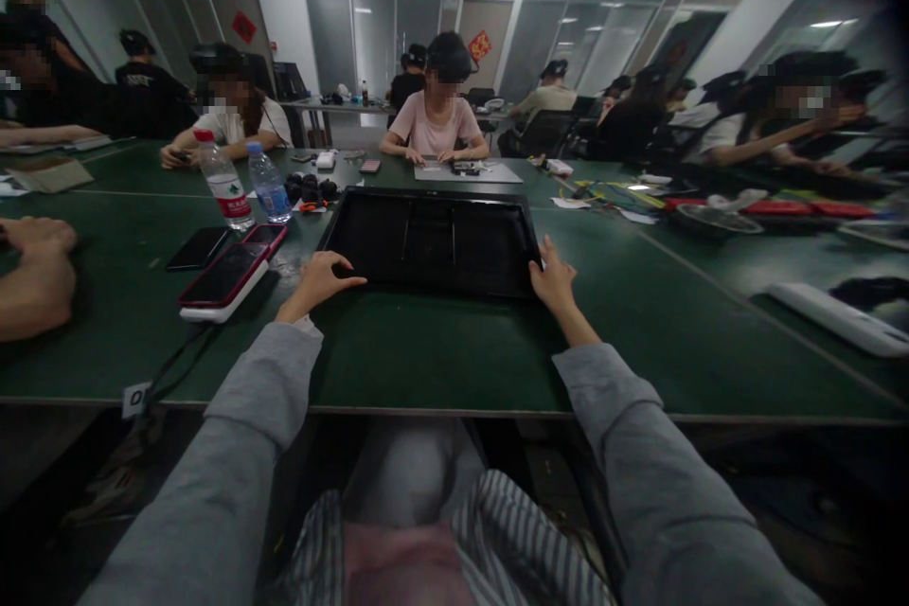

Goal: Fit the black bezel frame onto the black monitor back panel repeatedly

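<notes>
A shallow black rectangular tray (490, 246), with thin dividers across its middle, lies on the green table in front of me. My left hand (325, 281) grips its near left corner, the thumb stretched along the near rim and the other fingers at the left side. At the near right corner, my right hand (553, 278) is closed on the rim with its thumb on the near side and index finger pointing up along the edge. The tray's compartments look bare, though its dark interior shows little detail.
Left of the tray are a red-capped bottle (225, 185), a blue-capped bottle (268, 185), a red-edged phone (234, 270) on a white block, and a black phone (199, 248). Another person's arm (35, 275) rests further left. A white power strip (838, 317) lies right.
</notes>
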The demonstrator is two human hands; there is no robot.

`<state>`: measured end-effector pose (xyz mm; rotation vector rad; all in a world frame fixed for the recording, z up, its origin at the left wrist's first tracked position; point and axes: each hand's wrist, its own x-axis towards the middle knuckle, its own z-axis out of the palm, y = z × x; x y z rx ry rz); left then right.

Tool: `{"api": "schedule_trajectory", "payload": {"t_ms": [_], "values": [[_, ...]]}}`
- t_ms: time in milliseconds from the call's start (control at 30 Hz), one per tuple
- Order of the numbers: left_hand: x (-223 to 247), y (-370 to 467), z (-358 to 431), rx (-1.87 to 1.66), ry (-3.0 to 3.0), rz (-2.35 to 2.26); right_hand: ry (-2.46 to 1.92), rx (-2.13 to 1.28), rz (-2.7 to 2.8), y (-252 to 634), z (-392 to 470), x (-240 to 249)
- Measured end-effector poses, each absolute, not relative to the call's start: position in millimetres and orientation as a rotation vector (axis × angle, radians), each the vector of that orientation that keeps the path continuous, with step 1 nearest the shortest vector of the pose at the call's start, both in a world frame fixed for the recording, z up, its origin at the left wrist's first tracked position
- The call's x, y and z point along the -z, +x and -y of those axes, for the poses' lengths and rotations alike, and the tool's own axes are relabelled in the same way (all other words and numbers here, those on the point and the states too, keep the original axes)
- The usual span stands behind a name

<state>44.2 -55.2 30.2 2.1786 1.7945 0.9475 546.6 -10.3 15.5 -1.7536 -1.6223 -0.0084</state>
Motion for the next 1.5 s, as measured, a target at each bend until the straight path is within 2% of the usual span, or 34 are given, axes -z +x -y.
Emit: {"api": "schedule_trajectory", "payload": {"t_ms": [233, 400, 533, 1500], "values": [[-34.6, 48.7, 59.8, -0.911, 2.212, -1.800, -1.735, -0.022, 1.600, 552.7, 8.2, -11.9], [-25.6, 42.2, 46.1, -1.124, 1.964, -2.163, -1.700, -0.105, 1.558, 556.4, 4.1, -6.6], [-17.1, 32.0, 34.2, -0.989, 1.720, -2.316, -1.664, -0.129, 1.547, 559.6, 0.6, -2.2], [-16.4, 24.5, 32.9, -0.899, 1.695, -2.236, -1.702, -0.152, 1.468, 565.4, -0.2, 1.0]]}}
